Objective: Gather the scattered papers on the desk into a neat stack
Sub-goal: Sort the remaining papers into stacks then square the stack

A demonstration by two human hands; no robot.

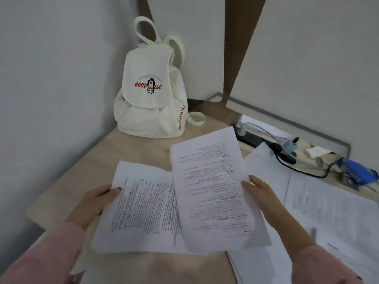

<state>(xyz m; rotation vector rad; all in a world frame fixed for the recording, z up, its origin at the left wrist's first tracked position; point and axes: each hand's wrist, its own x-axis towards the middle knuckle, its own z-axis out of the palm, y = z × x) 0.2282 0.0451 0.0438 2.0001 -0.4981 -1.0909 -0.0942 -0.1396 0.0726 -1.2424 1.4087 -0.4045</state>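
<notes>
A room corner is formed by pale grey walls (pixel 51 68), and a light wooden tabletop (pixel 131 158) is set into it. The tabletop's left edge is seen running diagonally beside the wall. Bare wood is left open between the held sheets and the back corner, and along the near edge. The right side is covered by loose papers (pixel 328 212), overlapped and askew. A cream backpack (pixel 151 95) is stood upright in the back corner against the wall. Two printed sheets are held over the tabletop. The left sheet (pixel 141 208) is pinched at its left edge in the grip of the left hand (pixel 96 201), thumb on top. The right sheet (pixel 211 187), laid over the first, is pinched at its right edge by the right hand (pixel 260 195). A black power strip (pixel 250 138) and a blue stapler (pixel 361 173) are seen along the grey rail (pixel 287 119) at the back right.
</notes>
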